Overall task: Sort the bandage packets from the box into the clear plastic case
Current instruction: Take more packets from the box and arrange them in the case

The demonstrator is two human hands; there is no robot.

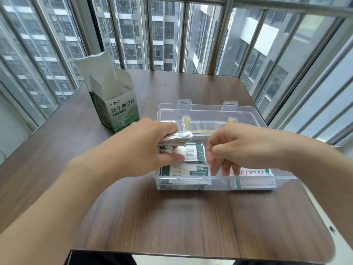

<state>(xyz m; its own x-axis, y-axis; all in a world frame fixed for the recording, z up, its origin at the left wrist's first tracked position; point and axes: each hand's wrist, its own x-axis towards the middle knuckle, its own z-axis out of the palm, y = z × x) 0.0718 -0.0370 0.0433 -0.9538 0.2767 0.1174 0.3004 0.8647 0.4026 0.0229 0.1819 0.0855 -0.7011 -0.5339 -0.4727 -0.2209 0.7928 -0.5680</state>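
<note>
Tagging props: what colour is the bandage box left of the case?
Green and white box, white text; head view.
</note>
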